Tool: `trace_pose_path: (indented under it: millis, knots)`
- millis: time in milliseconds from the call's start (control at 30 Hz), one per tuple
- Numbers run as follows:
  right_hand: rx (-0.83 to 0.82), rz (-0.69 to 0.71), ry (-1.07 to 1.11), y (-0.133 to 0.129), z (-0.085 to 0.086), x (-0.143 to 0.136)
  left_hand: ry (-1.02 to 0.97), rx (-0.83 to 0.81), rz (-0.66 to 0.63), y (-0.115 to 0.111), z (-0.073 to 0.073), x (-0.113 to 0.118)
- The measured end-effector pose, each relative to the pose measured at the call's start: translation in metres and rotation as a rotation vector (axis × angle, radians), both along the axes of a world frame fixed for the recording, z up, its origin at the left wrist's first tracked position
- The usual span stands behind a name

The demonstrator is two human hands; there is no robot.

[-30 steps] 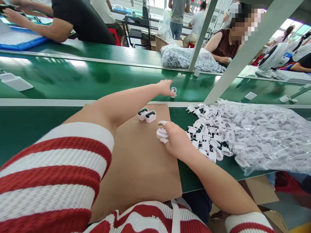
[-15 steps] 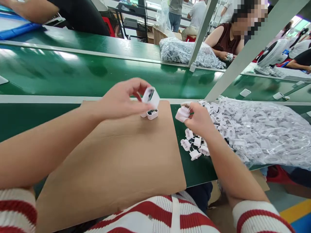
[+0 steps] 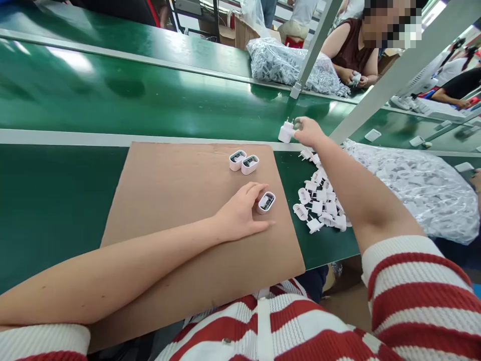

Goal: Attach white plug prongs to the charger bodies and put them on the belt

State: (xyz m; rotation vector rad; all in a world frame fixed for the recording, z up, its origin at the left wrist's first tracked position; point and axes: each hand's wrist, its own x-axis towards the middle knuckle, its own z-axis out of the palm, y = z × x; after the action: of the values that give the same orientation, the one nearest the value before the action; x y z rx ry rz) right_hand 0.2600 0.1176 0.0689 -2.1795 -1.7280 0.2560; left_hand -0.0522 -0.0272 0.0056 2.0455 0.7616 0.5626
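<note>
My left hand (image 3: 244, 213) rests over the cardboard sheet (image 3: 169, 185), thumb and fingers spread around a white charger housing (image 3: 266, 202). The housing stands with its open end up, circuit parts showing inside. Two more open housings (image 3: 237, 159) stand side by side farther back on the cardboard. My right hand (image 3: 308, 133) is stretched forward to the edge of the green belt, its thumb and finger at a white charger plug (image 3: 286, 132) whose pins point up. Below that hand, several white plug caps with pins (image 3: 317, 200) lie in a loose heap.
A large clear plastic bag of white parts (image 3: 421, 185) lies to the right. The green belt (image 3: 169, 108) runs across, with a slanted grey post (image 3: 391, 85) before it. Across the belt sit another parts bag (image 3: 278, 62) and a person (image 3: 351, 50) handling small parts.
My left hand has come down and nearer, setting a housing on the cardboard and opening its fingers. My right hand has moved forward to the belt with the charger plug.
</note>
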Motion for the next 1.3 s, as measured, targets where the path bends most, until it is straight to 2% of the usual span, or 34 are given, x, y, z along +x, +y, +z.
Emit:
trace_pose_path:
  millis: [67,133,200,267,367,433,500,567,633,733,833,1000,1167,1300]
  knots:
    - [0.006,0.054,-0.052,-0.015,0.009,0.018,-0.020,-0.006,0.018,0.001,-0.002,0.001]
    - [-0.093,0.124,-0.131,-0.034,0.015,0.031,-0.051,0.019,0.000,0.002,-0.003,0.002]
    - [-0.226,0.191,-0.196,-0.053,0.013,0.035,-0.072,0.059,-0.029,0.004,-0.004,0.003]
    - [-0.272,0.227,-0.218,-0.067,0.005,0.033,-0.073,0.074,-0.038,0.005,-0.005,0.003]
    - [-0.161,0.176,-0.142,-0.076,-0.007,0.025,-0.061,0.069,-0.031,0.005,-0.006,0.002]
    - [-0.059,0.123,-0.083,-0.078,-0.009,0.019,-0.067,0.068,-0.025,0.006,-0.006,0.001]
    - [0.015,0.058,0.108,-0.081,-0.004,0.010,-0.083,0.069,-0.018,0.006,-0.007,0.000]
    - [0.031,-0.007,0.489,-0.089,0.005,-0.004,-0.102,0.061,-0.008,0.007,-0.008,0.000]
    - [-0.025,-0.023,0.854,-0.102,0.013,-0.021,-0.123,0.045,0.010,0.008,-0.009,0.000]
    - [-0.090,0.042,1.036,-0.125,0.019,-0.046,-0.145,0.025,0.037,0.007,-0.008,0.001]
    - [-0.070,0.141,1.033,-0.145,0.015,-0.062,-0.142,0.016,0.065,0.006,-0.007,0.001]
    - [0.139,0.183,0.822,-0.167,0.009,-0.077,-0.121,-0.036,0.091,0.008,-0.006,0.002]
    - [0.079,0.344,0.925,-0.174,0.004,-0.086,-0.140,-0.056,0.085,0.009,-0.007,0.002]
    - [0.174,0.425,0.697,-0.178,-0.001,-0.089,-0.143,-0.067,0.068,0.010,-0.007,0.002]
